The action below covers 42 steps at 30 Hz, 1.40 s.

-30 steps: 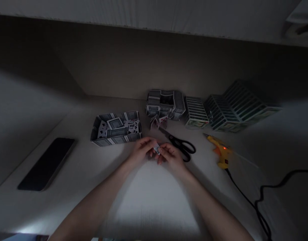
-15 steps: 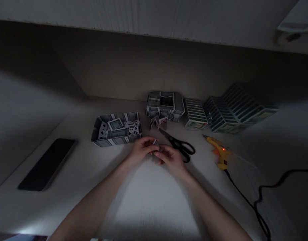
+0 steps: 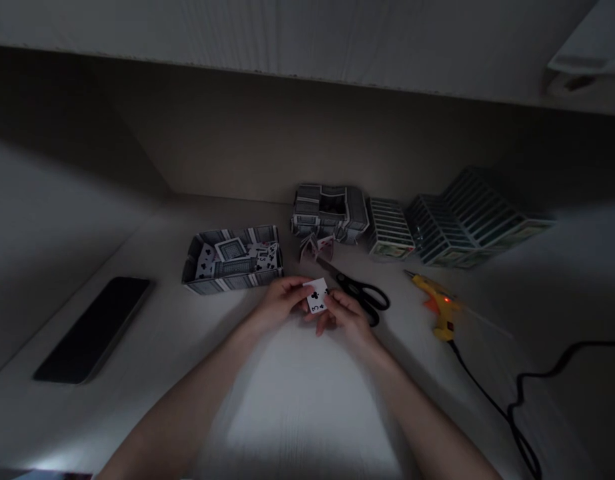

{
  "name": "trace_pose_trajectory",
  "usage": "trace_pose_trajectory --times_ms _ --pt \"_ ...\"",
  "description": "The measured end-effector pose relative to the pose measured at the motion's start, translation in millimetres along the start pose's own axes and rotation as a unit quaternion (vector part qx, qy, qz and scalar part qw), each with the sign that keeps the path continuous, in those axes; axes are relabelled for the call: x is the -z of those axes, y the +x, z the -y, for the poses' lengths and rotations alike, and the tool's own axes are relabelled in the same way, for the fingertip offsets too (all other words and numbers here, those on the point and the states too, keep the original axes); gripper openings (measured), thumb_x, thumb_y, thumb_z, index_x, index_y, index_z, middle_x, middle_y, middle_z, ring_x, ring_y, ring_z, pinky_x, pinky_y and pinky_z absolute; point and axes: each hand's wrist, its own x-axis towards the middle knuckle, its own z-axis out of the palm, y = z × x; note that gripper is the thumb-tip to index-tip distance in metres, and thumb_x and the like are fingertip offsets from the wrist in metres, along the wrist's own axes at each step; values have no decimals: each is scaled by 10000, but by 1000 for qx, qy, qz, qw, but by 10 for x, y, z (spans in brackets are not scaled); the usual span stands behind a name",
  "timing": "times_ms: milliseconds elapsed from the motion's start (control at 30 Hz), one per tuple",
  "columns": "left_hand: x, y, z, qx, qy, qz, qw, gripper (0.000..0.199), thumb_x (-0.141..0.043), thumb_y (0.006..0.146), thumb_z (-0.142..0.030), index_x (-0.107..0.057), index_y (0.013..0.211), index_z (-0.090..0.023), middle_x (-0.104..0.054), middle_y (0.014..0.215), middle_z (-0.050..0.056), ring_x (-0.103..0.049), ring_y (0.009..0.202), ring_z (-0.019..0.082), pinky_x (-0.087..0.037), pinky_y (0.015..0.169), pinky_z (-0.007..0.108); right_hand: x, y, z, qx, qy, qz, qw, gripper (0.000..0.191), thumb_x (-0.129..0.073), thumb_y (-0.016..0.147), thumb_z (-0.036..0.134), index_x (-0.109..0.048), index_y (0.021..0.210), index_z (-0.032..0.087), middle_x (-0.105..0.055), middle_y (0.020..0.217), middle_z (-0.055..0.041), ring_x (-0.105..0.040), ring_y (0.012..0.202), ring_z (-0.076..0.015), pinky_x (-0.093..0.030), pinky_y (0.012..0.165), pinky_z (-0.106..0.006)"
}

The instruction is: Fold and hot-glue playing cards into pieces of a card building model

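A small white card piece (image 3: 316,297) with black club marks and a 3 is held between both hands. My left hand (image 3: 282,299) pinches its left side, and my right hand (image 3: 345,312) grips its right side. Black-handled scissors (image 3: 360,288) lie beside my right hand, blades pointing to the upper left. Behind my hands stands a folded piece of card (image 3: 317,248) with red marks. To the left, an open box made of patterned cards (image 3: 222,285) holds loose card pieces (image 3: 231,249).
A card-built model (image 3: 330,210) and striped card blocks (image 3: 392,227) stand along the back wall. A yellow glue gun (image 3: 440,307) with a red light lies right, its black cord (image 3: 480,382) trailing off. A dark phone (image 3: 95,330) lies left.
The card piece between my hands has turned from nearly edge-on to show its printed face. The fingers of both hands have shifted around it.
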Motion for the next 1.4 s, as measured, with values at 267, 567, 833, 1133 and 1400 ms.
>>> trace_pose_trajectory --times_ms 267,567,833,1133,1400 --pt "-44 -26 -36 -17 23 -15 999 286 -648 687 -396 -590 660 -118 -564 530 -8 -484 475 74 -372 486 198 -4 6 6 16 -7 -27 1000 367 -553 745 537 -524 747 171 -671 636 -54 -542 409 -115 -349 443 -245" --pt "-85 26 76 -30 -6 -95 995 290 -626 676 -404 -553 768 -139 -563 589 -32 -491 426 78 -406 428 218 127 -97 87 140 -243 -202 938 301 -539 769 482 -547 694 191 -642 638 -26 -503 435 -103 -392 441 -245" --pt "-98 40 201 -42 76 -124 988 315 -555 741 -463 -502 656 -165 -504 438 -42 -479 380 83 -348 382 189 611 -222 251 137 -550 -243 787 183 -550 738 215 -636 894 175 -652 905 -111 -589 877 -258 -445 760 -387" --pt "-89 -13 122 -72 155 -192 967 390 -485 782 -491 -462 555 -175 -449 385 -48 -413 349 76 -283 384 195 493 -250 251 88 -609 -233 753 228 -558 690 226 -553 916 193 -627 832 -76 -599 752 -226 -416 627 -308" --pt "-24 -19 152 -121 144 -261 947 306 -423 820 -470 -439 680 -198 -451 510 -58 -439 436 84 -305 426 194 462 -258 185 93 -481 -153 858 300 -602 629 232 -453 889 229 -621 825 -45 -611 787 -203 -441 642 -287"
